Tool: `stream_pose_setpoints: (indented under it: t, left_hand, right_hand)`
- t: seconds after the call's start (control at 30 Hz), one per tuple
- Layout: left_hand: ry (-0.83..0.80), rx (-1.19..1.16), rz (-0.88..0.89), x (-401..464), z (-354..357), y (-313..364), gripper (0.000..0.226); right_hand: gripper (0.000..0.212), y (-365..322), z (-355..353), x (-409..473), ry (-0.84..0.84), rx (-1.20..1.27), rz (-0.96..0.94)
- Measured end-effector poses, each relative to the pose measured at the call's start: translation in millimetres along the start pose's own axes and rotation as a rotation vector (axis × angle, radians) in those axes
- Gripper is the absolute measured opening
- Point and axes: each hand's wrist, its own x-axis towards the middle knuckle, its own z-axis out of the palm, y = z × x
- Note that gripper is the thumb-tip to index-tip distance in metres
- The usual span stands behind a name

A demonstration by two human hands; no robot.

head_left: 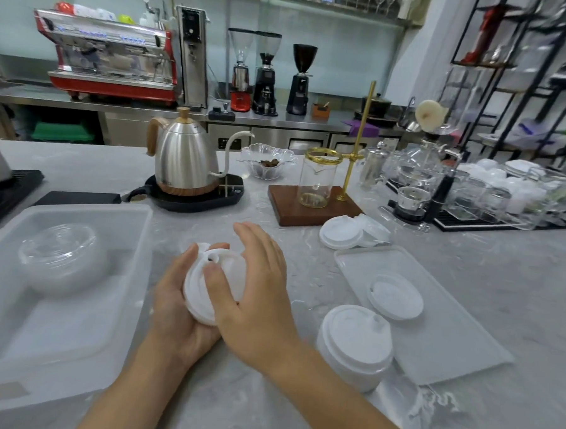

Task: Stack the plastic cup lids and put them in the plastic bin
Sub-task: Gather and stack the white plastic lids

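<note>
Left hand [175,307] cupping white lids [205,285], right hand [255,288] flat atop. Leftward, plastic bin [136,239] with clear lids [60,255]; rightward, lid stack [355,339], tray [448,347].

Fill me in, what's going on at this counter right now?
A person is stacking white cup lids. The left hand cradles a small stack of lids while the right hand presses on top of it. The plastic bin at left already holds clear domed lids. More white lids wait on the tray, beside it, and near the wooden stand.
</note>
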Motion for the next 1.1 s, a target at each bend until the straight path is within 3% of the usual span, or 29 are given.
stream_pose_setpoints:
  t: [0.2,0.47,0.63,0.83,0.97,1.1]
  left_hand:
    - [0.02,-0.008,-0.024,1.3,6.0,-5.6,0.038]
    - [0.008,0.028,-0.031,-0.5,10.1,-3.3,0.036]
    - [0.023,0.04,-0.042,-2.4,10.6,-3.7,0.036]
    - [0.057,0.049,-0.022,-1.7,9.6,-2.5,0.037]
    - [0.056,0.063,-0.022,-1.7,10.5,-2.9,0.038]
    - [0.063,0.059,-0.025,-2.2,10.4,-3.9,0.037]
  right_hand:
    - [0.043,10.1,-92.9,16.9,0.025,-0.065,-0.052]
    - [0.04,100.6,-186.6,19.0,0.093,-0.34,0.304]
    - [0.046,134.5,-193.0,-5.2,-0.175,-0.438,0.32]
    - [0.063,160.7,-185.9,-14.7,-0.382,-0.586,0.386]
    - [0.066,170.9,-183.8,-21.9,-0.405,-0.704,0.294]
    - [0.065,178.4,-180.4,-24.6,-0.367,-0.666,0.298]
